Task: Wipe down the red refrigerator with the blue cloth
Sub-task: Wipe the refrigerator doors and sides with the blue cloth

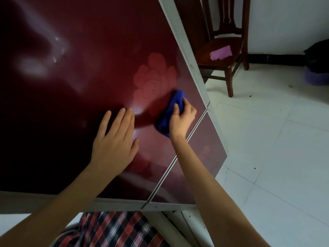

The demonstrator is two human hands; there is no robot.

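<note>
**fingers [176,108] curl round the blue cloth [169,113] beside the flower**

the right hand [181,120] grips the bunched cloth and presses it on the red refrigerator [80,86] door, just below and right of the pale flower decal [153,81]. the cloth's long axis runs slantwise, with its upper end by the flower's lower petals and its lower end at the wrist. the left hand [114,139] lies flat on the door, fingers straight, below and left of the flower. far right of the flower, a purple basket [316,79] holds something dark, too blurred to name. the cloth is deep blue, crumpled and motion-blurred.
</note>
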